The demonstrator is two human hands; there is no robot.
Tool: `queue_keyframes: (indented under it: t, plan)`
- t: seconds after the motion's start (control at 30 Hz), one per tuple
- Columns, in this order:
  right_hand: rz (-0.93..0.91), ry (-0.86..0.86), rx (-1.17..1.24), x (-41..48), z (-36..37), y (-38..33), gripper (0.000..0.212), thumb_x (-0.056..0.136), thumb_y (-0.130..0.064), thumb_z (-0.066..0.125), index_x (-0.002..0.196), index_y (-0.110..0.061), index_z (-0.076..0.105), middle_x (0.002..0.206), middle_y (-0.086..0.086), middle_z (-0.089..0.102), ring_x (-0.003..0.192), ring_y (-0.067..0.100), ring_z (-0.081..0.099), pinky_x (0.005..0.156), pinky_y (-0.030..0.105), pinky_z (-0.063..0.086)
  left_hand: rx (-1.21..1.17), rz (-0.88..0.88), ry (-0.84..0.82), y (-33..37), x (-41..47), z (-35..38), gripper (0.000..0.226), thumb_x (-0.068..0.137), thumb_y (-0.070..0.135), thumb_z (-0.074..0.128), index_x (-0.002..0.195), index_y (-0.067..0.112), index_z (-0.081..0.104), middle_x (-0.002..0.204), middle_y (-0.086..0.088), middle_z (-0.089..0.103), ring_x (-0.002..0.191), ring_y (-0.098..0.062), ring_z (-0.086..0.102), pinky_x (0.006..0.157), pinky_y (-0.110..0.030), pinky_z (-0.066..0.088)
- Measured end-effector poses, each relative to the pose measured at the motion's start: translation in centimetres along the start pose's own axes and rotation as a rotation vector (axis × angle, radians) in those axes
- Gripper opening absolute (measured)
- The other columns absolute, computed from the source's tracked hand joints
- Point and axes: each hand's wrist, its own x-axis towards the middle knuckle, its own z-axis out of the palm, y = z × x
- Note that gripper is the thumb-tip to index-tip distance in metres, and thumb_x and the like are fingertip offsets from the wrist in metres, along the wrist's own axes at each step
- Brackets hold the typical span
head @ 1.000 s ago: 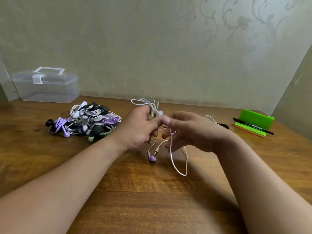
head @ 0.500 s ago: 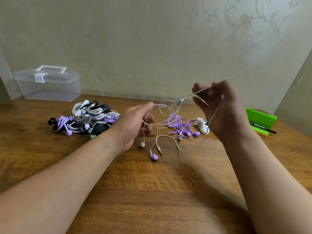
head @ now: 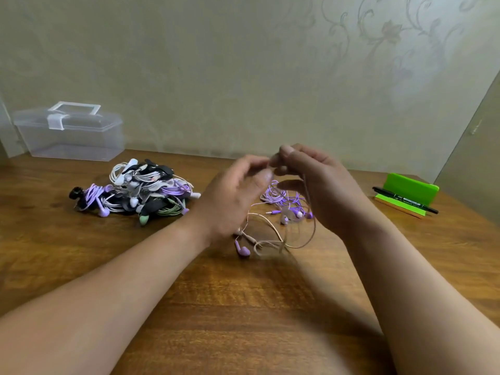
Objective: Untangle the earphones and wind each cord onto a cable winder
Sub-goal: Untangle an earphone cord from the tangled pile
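Observation:
My left hand (head: 232, 198) and my right hand (head: 319, 185) meet above the middle of the table, fingertips pinched together on a thin pale pink earphone cord (head: 305, 239). The cord hangs from my fingers in a loop down to the table, where its purple earbud (head: 242, 250) and its plug lie. Behind my hands a loose tangle of purple earphones (head: 284, 198) rests on the wood. A pile of wound earphones (head: 135, 190) in white, black, purple and green sits to the left. My left hand is blurred.
A clear plastic box with a handle (head: 70, 133) stands at the back left against the wall. A green holder (head: 408, 193) with a black marker (head: 405, 203) sits at the right. The wooden table (head: 243, 320) stretches toward me between my forearms.
My right hand, raised and apart half a second ago with the cord stretched out, has come back down and left to meet my left hand. The cord now hangs slack in a loop.

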Motion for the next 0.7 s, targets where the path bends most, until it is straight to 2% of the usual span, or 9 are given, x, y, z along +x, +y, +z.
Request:
queue_keyframes:
  t: [0.07, 0.13, 0.2, 0.3, 0.37, 0.43, 0.5, 0.57, 0.7]
  plan:
    - [-0.007, -0.003, -0.032, 0.0, -0.3, -0.2, 0.026, 0.105, -0.027, 0.057, 0.094, -0.012, 0.075, 0.084, -0.004, 0.069, 0.081, 0.014, 0.056, 0.075, 0.028, 0.048, -0.099, -0.048, -0.058, 0.4, -0.2, 0.4, 0.020, 0.104, 0.027, 0.061, 0.112, 0.010, 0.068, 0.090, 0.004, 0.075, 0.085, -0.006, 0.070, 0.079, -0.023, 0.053]
    - [0.009, 0.037, 0.070, 0.0, -0.9, -0.5, 0.026, 0.106, -0.025, 0.055, 0.094, -0.011, 0.073, 0.071, 0.000, 0.055, 0.064, 0.016, 0.048, 0.059, 0.024, 0.045, -0.103, -0.058, -0.034, 0.8, -0.1, 0.1, 0.015, 0.104, 0.015, 0.059, 0.094, 0.008, 0.068, 0.069, 0.007, 0.068, 0.065, -0.006, 0.061, 0.065, -0.020, 0.051]
    - [0.032, 0.097, 0.164, 0.1, -1.6, -0.7, 0.029, 0.107, -0.023, 0.052, 0.086, -0.012, 0.067, 0.063, 0.003, 0.031, 0.050, 0.014, 0.027, 0.043, 0.023, 0.028, -0.132, -0.068, 0.019, 1.0, 0.2, -0.9, 0.020, 0.103, 0.017, 0.059, 0.087, 0.011, 0.067, 0.061, 0.008, 0.064, 0.063, -0.009, 0.057, 0.066, -0.025, 0.053]
    - [0.118, 0.039, 0.134, 0.1, -2.7, -0.7, 0.048, 0.107, -0.032, 0.049, 0.060, -0.020, 0.053, 0.062, 0.003, 0.012, 0.047, 0.014, 0.012, 0.043, 0.026, 0.009, -0.237, -0.099, 0.101, 0.8, 0.7, -2.7, 0.022, 0.102, 0.022, 0.061, 0.085, 0.010, 0.067, 0.054, 0.001, 0.052, 0.067, -0.020, 0.056, 0.080, -0.034, 0.051]
    - [0.220, -0.124, -0.057, -0.5, -2.9, -0.8, 0.059, 0.107, -0.043, 0.047, 0.053, -0.018, 0.050, 0.056, 0.004, 0.020, 0.044, 0.016, 0.018, 0.042, 0.025, 0.014, -0.272, -0.103, 0.133, 0.5, 0.8, -3.2, 0.021, 0.102, 0.023, 0.062, 0.088, 0.009, 0.068, 0.053, -0.001, 0.044, 0.063, -0.020, 0.053, 0.085, -0.040, 0.053]
    - [0.326, -0.253, -0.191, -1.0, -2.1, -0.9, 0.065, 0.099, -0.061, 0.046, 0.069, -0.008, 0.067, 0.057, 0.014, 0.046, 0.048, 0.025, 0.046, 0.047, 0.027, 0.041, -0.191, -0.081, 0.102, 0.4, 0.7, -3.2, 0.020, 0.102, 0.024, 0.062, 0.090, 0.010, 0.069, 0.050, 0.001, 0.040, 0.054, -0.016, 0.044, 0.078, -0.043, 0.057]
    - [0.393, -0.252, -0.130, -1.1, -1.1, -0.6, 0.077, 0.088, -0.073, 0.045, 0.101, -0.001, 0.070, 0.081, 0.022, 0.070, 0.075, 0.035, 0.071, 0.077, 0.045, 0.060, -0.018, -0.034, 0.032, 0.3, 0.4, -2.6, 0.020, 0.102, 0.027, 0.064, 0.090, 0.014, 0.072, 0.051, 0.002, 0.047, 0.053, -0.012, 0.043, 0.063, -0.040, 0.056]
    - [0.404, -0.229, -0.090, -0.8, -0.4, -0.3, 0.080, 0.089, -0.074, 0.045, 0.115, -0.001, 0.063, 0.095, 0.024, 0.074, 0.087, 0.039, 0.074, 0.092, 0.056, 0.058, 0.143, 0.019, -0.043, 0.0, 0.0, -2.0, 0.022, 0.100, 0.034, 0.066, 0.089, 0.017, 0.073, 0.065, -0.013, 0.059, 0.059, -0.014, 0.046, 0.057, -0.041, 0.050]
    - [0.433, -0.313, -0.191, -1.3, 0.1, -0.6, 0.061, 0.100, -0.061, 0.050, 0.120, -0.004, 0.061, 0.097, 0.025, 0.074, 0.082, 0.039, 0.074, 0.085, 0.054, 0.062, 0.325, 0.018, -0.112, -0.8, -0.5, -1.7, 0.024, 0.096, 0.048, 0.068, 0.088, 0.026, 0.072, 0.072, -0.010, 0.066, 0.069, -0.033, 0.058, 0.066, -0.049, 0.051]
